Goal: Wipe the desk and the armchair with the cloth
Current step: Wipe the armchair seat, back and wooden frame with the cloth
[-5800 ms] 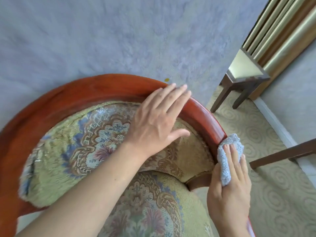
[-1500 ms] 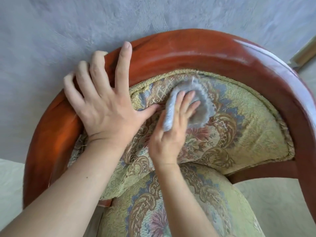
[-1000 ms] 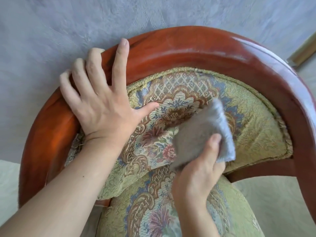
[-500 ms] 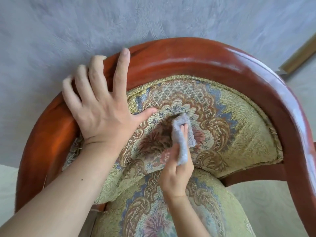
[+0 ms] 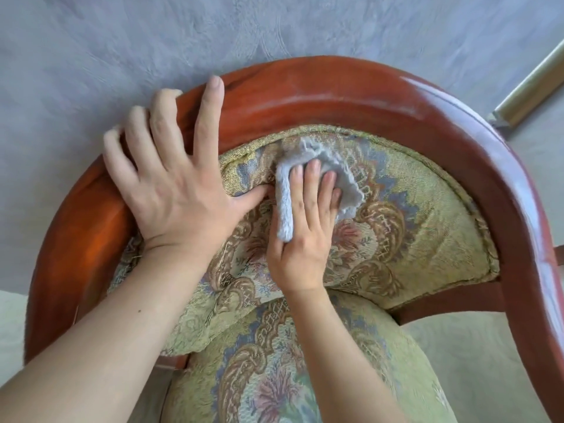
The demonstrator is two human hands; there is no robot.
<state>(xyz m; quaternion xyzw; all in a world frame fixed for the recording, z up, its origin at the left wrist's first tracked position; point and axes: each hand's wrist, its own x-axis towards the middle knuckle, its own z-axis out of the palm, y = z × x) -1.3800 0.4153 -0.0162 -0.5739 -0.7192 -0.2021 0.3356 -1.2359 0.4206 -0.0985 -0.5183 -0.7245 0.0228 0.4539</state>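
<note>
two hands: both on the armchair (image 5: 396,99), seen from above
cloth (image 5: 320,166): pale grey, bunched, lying on the upper middle of the backrest cushion (image 5: 427,215), its top edge just below the wooden rail
cloth vs right hand: right hand (image 5: 305,233) lies over the cloth's lower part; one fold runs down along the hand's left side toward the palm, the rest fans out beyond the fingertips and to their right
right hand state: fingers straight and together, pressing the cloth flat into the fabric; thumb hidden, so cannot tell whether it pinches the fold
left hand (image 5: 171,181): spread flat, fingers apart, resting across the rail with the thumb on the cushion edge just beside the cloth; holds nothing, reads as bracing
step in hand: judged to be wiping the backrest upholstery
risk 1: cloth is pressed rather than gripped, so a fast stroke over the coarse weave could leave it behind
risk 2: loose bunched edge could snag on the cord trim near the rail
risk 3: the two hands sit close; a leftward stroke could run into the left thumb
seat cushion (image 5: 274,377): same floral weave, below the hands
desk: not in view
surroundings: grey wall (image 5: 122,41) behind, pale carpet (image 5: 488,346) at right
</note>
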